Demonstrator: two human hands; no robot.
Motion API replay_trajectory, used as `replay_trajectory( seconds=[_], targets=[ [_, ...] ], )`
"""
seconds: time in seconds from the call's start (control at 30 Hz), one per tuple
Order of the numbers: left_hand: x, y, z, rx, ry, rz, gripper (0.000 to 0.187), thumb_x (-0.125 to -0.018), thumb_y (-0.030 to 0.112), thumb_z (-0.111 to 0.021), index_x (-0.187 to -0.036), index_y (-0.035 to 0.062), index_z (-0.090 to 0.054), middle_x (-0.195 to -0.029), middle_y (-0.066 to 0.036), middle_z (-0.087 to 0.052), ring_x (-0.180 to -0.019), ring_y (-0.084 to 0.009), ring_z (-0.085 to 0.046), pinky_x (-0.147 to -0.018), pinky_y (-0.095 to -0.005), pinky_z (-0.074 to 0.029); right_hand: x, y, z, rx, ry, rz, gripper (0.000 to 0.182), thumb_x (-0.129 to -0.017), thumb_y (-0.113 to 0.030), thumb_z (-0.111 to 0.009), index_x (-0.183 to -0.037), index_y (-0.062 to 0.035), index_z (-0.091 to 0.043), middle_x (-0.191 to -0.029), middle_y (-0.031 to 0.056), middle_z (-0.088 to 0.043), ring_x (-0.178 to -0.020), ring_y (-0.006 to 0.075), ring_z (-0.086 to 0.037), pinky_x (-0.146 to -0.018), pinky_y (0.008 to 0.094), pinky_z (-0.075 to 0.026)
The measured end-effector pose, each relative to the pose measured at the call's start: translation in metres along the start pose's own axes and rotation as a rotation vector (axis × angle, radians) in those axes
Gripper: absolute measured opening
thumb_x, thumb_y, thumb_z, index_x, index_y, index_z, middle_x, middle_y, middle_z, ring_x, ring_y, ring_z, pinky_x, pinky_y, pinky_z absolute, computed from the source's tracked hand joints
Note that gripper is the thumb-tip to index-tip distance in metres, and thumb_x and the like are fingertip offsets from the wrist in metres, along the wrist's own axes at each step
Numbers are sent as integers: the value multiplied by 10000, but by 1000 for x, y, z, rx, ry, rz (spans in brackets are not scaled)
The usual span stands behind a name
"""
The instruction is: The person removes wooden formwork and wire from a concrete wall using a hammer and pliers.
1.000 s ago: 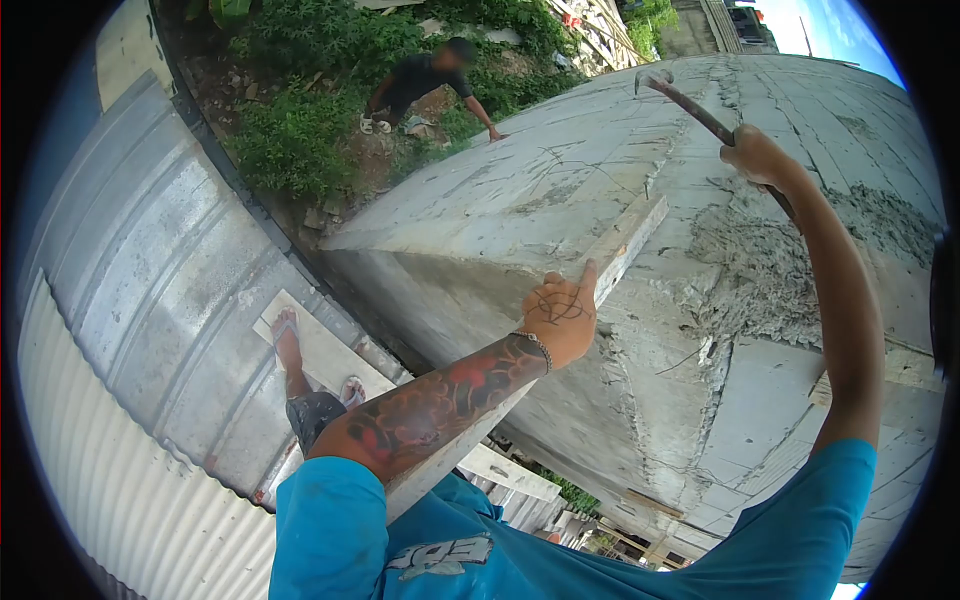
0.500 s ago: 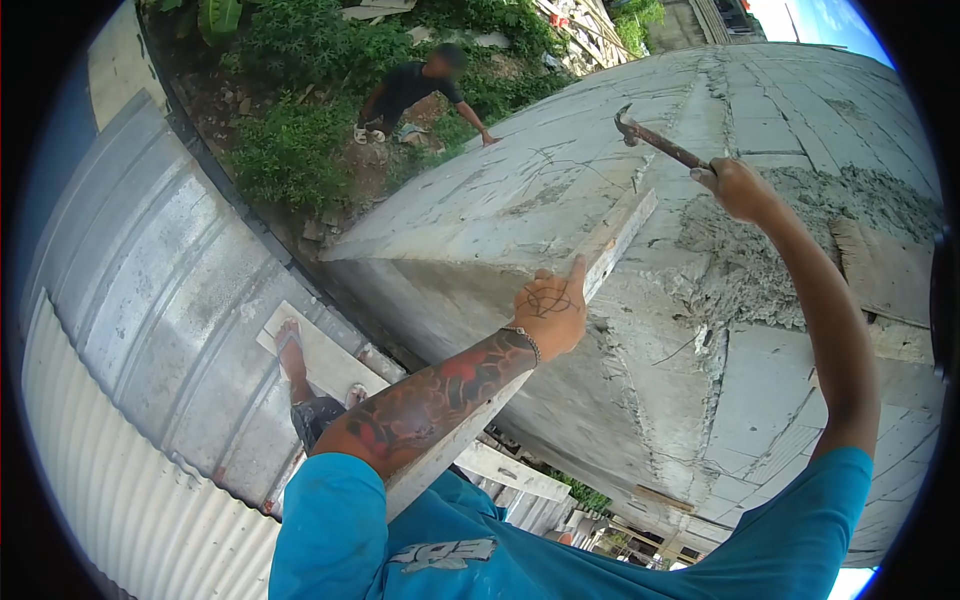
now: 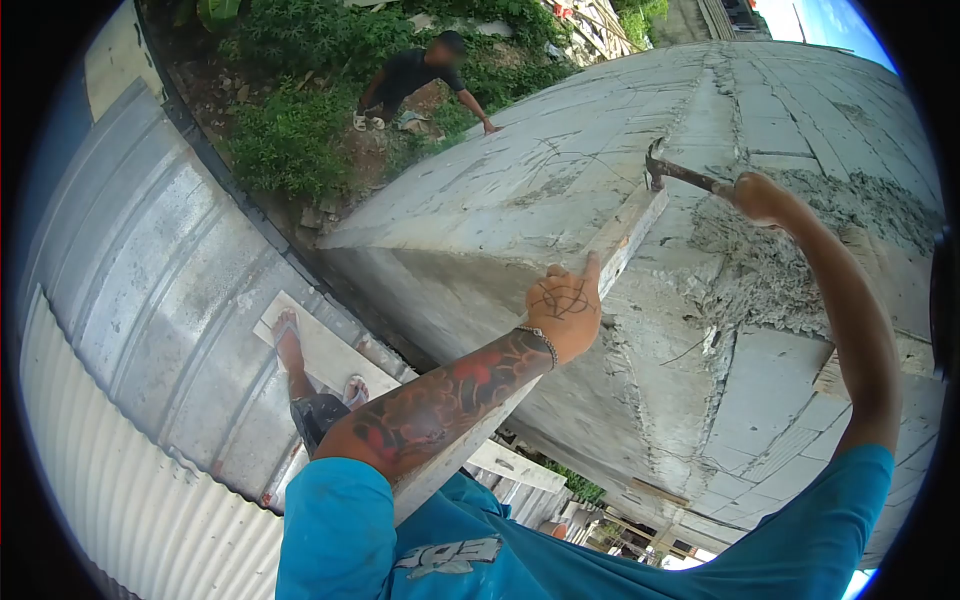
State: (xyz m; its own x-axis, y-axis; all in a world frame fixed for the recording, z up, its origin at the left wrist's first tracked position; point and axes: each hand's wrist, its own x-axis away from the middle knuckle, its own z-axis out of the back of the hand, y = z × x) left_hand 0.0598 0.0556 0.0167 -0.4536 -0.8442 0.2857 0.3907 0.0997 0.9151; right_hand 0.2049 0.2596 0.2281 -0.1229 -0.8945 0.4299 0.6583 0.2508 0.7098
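Rough grey concrete wall (image 3: 560, 190), wooden plank (image 3: 622, 238)

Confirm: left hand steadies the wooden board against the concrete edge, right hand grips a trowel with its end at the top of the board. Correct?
Not quite. The right hand grips a hammer, not a trowel; the head view shows its claw head at the top end of the wooden board. The rest holds: the left hand steadies the board against the concrete edge.

claw hammer (image 3: 672, 172) with dark rusty handle, head down on the top end of a long pale wooden plank (image 3: 618, 243), plank slanting along the concrete edge
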Motion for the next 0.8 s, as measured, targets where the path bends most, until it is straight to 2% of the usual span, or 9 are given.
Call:
replay_trajectory(
  seconds=[0.23,0.37,0.43,0.5,0.53,0.6,0.7,0.77,0.8],
  targets=[
    [2,1,-6,-34,97,-31,649,-806,141,-547,-1397,70,-288,-957,-251,-578,-842,-315,-616,-672,-410,-503,-21,-19,62,-286,593,95,679,-935,-513,-396,-646,86,-531,-611,228,-555,-569,335,-559,-582,464,-455],
    [-2,0,-4,29,29,-50,693,-810,128,-537,-1425,79,-221,-1024,-311,-559,-866,-369,-616,-714,-434,-495,-26,8,-13,235,183,187,581,-960,-448,-370,-970,82,-609,-628,209,-588,-670,371,-609,-662,495,-476],
    [-5,-1,0,10,66,-52,690,-808,127,-538,-1422,74,-227,-1004,-300,-569,-866,-367,-616,-713,-435,-496,-33,9,15,214,143,172,596,-946,-486,-389,-749,52,-551,-581,154,-527,-596,313,-566,-626,456,-446],
    [-1,1,-3,-14,57,-16,689,-805,125,-540,-1419,67,-232,-979,-285,-582,-869,-365,-616,-717,-435,-497,-48,8,53,64,79,121,555,-964,-400,-387,-969,123,-572,-518,142,-493,-432,279,-565,-378,412,-433],
    [0,1,-4,-3,55,-31,692,-803,126,-545,-1418,65,-233,-976,-283,-584,-871,-364,-616,-720,-433,-498,-32,-15,79,-182,149,-91,527,-965,-407,-381,-791,68,-528,-482,83,-431,-310,206,-445,-279,342,-337],
    [1,-1,-3,24,61,-56,698,-800,129,-553,-1417,61,-235,-971,-280,-586,-875,-362,-617,-728,-428,-501,-27,-23,95,-625,413,-16,533,-953,-464,-378,-689,-8,-448,-463,51,-403,-317,159,-387,-288,317,-322],
    [2,2,2,-5,38,-25,696,-803,131,-549,-1418,62,-231,-990,-275,-581,-882,-365,-613,-737,-430,-498,-15,-36,66,-866,435,-32,571,-933,-524,-377,-687,-15,-459,-469,50,-413,-321,153,-355,-296,315,-316],
    [-3,0,-13,13,62,-46,686,-810,134,-541,-1419,66,-233,-1002,-290,-566,-878,-370,-612,-739,-435,-496,2,-29,38,-265,-200,-148,601,-919,-555,-385,-662,-19,-468,-479,68,-440,-330,175,-395,-309,335,-330],
    [-2,-2,-9,8,83,-48,681,-813,136,-537,-1419,69,-234,-1008,-298,-558,-876,-373,-612,-741,-437,-495,6,-32,39,-207,-230,-117,608,-919,-555,-384,-651,-16,-468,-483,74,-448,-335,182,-409,-312,340,-336]
  ],
)
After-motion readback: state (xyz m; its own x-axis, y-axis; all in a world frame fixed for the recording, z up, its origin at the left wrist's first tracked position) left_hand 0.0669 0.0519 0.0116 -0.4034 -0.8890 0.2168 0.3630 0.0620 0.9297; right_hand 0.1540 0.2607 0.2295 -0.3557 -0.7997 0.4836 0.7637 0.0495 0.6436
